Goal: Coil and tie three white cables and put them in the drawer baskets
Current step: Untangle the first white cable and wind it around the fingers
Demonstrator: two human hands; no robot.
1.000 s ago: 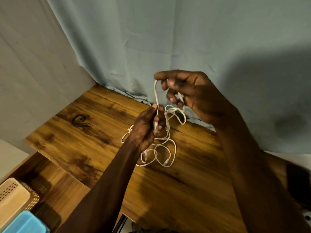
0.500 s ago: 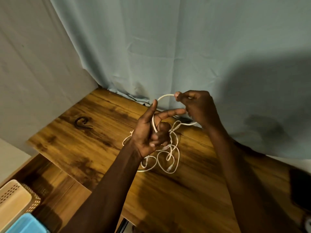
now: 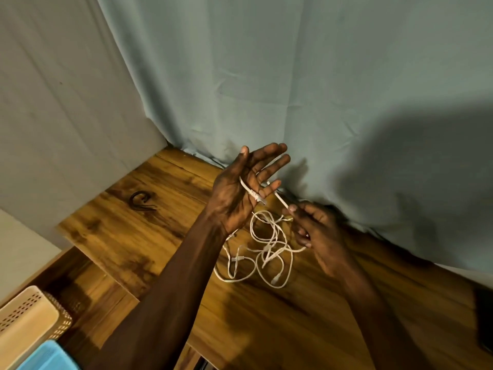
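A tangle of white cables (image 3: 262,252) lies on the wooden table top (image 3: 149,228). My left hand (image 3: 240,193) is raised above it, palm up and fingers spread, with one white cable end (image 3: 252,192) lying across the palm and passing between the fingers. My right hand (image 3: 312,228) is lower and to the right, pinching the same cable just past the left fingers, so the strand runs taut between both hands. The rest of that cable drops into the tangle. How many separate cables are in the pile I cannot tell.
A dark curled band (image 3: 140,200) lies on the table at the left. Lower left, an open drawer holds a beige perforated basket (image 3: 29,319) and a blue basket (image 3: 48,356). A pale curtain (image 3: 266,89) hangs right behind the table. A dark object (image 3: 484,319) sits at the right edge.
My left hand has opened flat and risen, with the cable laid across the palm. My right hand has dropped from above the left to its lower right, pulling the strand around the left fingers.
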